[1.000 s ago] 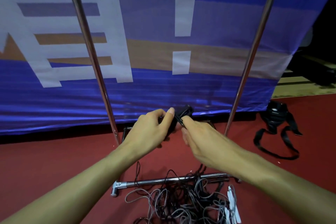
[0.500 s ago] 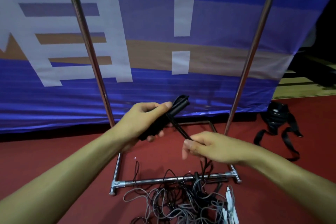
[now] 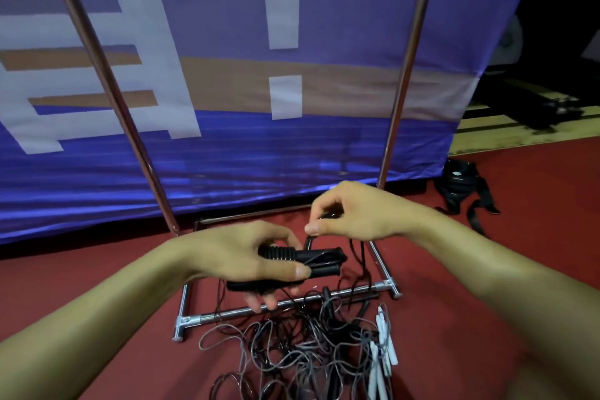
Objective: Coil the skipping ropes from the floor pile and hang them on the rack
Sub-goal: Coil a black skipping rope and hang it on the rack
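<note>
Black ribbed rope handles point(image 3: 302, 261) sit gripped in the left hand point(image 3: 246, 256); the right hand point(image 3: 354, 214) pinches the thin black cord point(image 3: 358, 253).

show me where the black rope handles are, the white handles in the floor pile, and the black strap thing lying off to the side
black rope handles point(image 3: 319, 261): head view, on the wrapped ends jutting past the left hand.
white handles point(image 3: 383, 351): head view, mid-shaft, right edge of the pile.
black strap bundle point(image 3: 461, 187): head view, on its bunched upper part.
</note>
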`<state>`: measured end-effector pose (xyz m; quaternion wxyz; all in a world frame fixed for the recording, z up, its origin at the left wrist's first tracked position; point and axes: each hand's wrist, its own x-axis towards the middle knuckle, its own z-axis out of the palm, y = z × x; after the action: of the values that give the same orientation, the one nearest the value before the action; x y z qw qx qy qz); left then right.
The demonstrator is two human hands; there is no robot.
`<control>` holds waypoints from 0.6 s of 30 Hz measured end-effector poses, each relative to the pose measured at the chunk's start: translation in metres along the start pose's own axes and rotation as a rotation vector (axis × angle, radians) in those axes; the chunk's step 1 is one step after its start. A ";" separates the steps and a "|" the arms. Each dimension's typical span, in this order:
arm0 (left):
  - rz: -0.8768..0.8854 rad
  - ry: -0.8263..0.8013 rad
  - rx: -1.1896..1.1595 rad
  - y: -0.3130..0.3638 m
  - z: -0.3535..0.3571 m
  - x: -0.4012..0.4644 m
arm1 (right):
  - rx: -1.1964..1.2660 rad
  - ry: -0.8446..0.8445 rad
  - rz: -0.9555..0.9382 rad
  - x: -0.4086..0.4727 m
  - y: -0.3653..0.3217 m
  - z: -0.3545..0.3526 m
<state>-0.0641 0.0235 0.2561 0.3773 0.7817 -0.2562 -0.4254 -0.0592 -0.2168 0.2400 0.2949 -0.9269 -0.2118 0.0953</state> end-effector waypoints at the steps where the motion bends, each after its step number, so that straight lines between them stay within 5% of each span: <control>1: -0.004 0.020 0.056 -0.001 0.003 0.004 | -0.090 0.047 -0.018 -0.001 -0.004 0.002; 8: 0.056 0.236 0.048 -0.010 0.004 0.020 | -0.478 0.186 -0.203 -0.014 -0.038 0.003; 18: 0.120 0.330 -0.464 -0.020 -0.012 0.017 | -0.467 0.277 -0.337 -0.015 -0.028 0.019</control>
<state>-0.0437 0.0272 0.2365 0.6070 0.7166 -0.1329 -0.3168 -0.0873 -0.1934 0.2414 0.1121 -0.9256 -0.3360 -0.1332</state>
